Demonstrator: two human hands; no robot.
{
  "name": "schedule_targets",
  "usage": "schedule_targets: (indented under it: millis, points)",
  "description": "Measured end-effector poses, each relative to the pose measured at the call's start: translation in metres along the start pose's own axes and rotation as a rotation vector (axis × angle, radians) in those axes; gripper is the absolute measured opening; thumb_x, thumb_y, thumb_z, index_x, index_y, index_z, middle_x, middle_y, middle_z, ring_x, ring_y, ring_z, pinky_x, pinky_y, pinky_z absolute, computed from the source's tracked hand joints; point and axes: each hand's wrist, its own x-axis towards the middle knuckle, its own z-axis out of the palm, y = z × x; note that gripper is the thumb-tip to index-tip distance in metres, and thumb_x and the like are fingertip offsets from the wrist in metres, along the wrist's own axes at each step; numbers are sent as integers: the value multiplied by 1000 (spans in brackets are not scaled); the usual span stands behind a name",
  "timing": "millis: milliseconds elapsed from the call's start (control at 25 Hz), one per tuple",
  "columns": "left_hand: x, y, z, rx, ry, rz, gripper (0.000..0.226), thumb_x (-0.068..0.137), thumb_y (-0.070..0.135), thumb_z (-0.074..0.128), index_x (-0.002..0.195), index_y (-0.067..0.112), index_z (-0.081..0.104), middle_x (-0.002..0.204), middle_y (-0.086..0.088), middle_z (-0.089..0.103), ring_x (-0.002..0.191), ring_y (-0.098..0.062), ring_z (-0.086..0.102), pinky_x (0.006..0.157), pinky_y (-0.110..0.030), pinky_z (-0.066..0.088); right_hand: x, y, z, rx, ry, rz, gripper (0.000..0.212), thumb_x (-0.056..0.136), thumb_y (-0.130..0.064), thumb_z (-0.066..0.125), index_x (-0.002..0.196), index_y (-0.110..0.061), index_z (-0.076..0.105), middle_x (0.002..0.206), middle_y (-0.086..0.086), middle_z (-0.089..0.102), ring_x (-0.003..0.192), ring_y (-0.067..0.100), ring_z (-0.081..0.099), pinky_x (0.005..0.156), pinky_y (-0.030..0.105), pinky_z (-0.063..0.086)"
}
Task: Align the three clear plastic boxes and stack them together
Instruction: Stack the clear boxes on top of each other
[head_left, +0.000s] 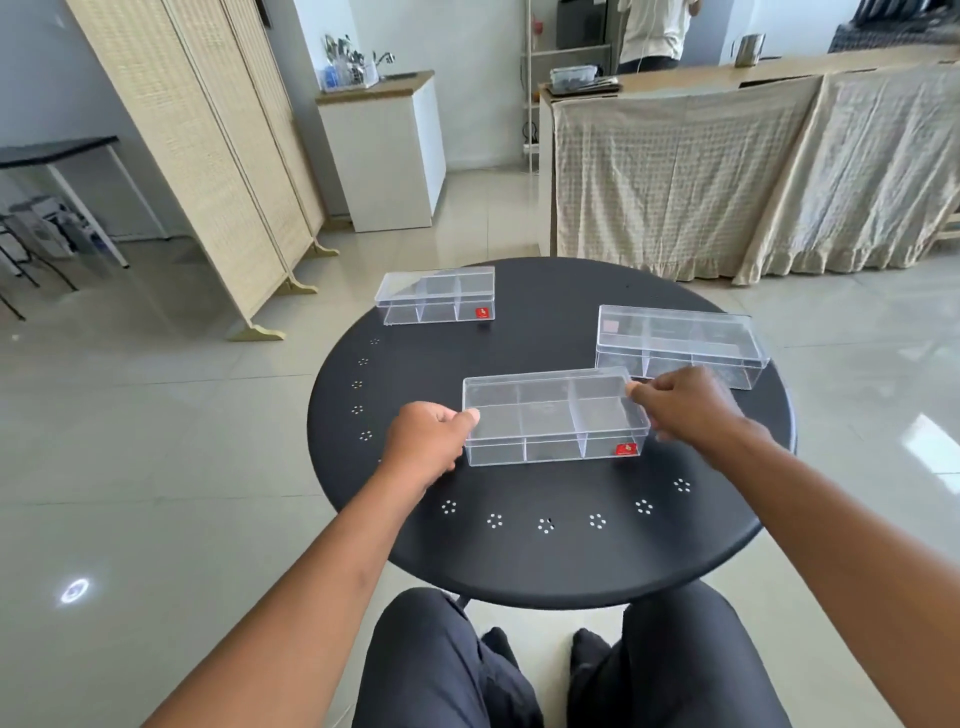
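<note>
Three clear plastic boxes with inner dividers lie apart on a round black table (550, 561). The near box (555, 415), with a red sticker on its front, sits at the table's middle. My left hand (428, 441) grips its left end and my right hand (685, 402) grips its right end. A second box (436, 295), also with a red sticker, rests at the far left edge. The third box (680, 340) lies at the right, just behind my right hand.
A folding wicker screen (218, 156) stands to the left. A white cabinet (387, 156) and a cloth-draped counter (727, 171) are behind the table, and a person (654, 31) stands at the far back. My knees (571, 670) are under the near edge.
</note>
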Motion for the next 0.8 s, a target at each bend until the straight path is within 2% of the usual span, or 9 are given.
schedule_targets:
  millis: [80,160,280,360,480,640,800]
  points:
    - [-1,-3,3,21,25,13,52,74,50,63,79,0,72,71,-19,75,63,-31,65,77,-49,64,0,-2,10,-15,0,-27,48,94,-38,68,67,2,73,56,19,63,62,30,64,69,31,51]
    - [4,-6,-1,27,75,29,49,75,48,60,74,1,71,71,-17,74,59,-23,59,75,-47,63,0,-9,20,-25,24,-53,50,95,-35,67,69,8,70,52,12,57,61,28,57,66,31,46]
    - [18,-6,-21,17,173,32,41,81,39,61,70,1,68,69,-18,71,57,-23,57,72,-43,61,7,-30,40,-6,28,-102,49,95,-30,65,62,7,63,52,7,51,59,26,50,57,26,41]
    - [35,-4,-41,-7,238,27,36,82,39,62,66,7,66,69,-20,65,60,-23,54,70,-41,59,17,-52,56,44,19,-129,47,95,-29,64,68,9,67,55,9,56,59,24,50,52,24,38]
    - [66,2,-71,-37,303,28,25,80,43,62,67,22,63,69,-7,61,62,-23,54,73,-43,60,37,-90,76,121,3,-158,45,94,-29,64,72,10,69,58,16,63,56,21,50,55,25,42]
    - [119,8,-96,-95,353,25,30,79,42,67,67,15,72,72,-14,72,68,-30,64,81,-47,61,69,-132,97,124,11,-150,45,95,-32,62,76,8,72,64,22,69,55,19,53,51,23,42]
    - [166,4,-102,-132,326,22,29,71,48,67,69,20,70,71,-9,68,68,-24,61,83,-52,63,100,-151,117,134,6,-102,46,95,-35,64,80,7,72,58,9,66,57,19,56,55,25,46]
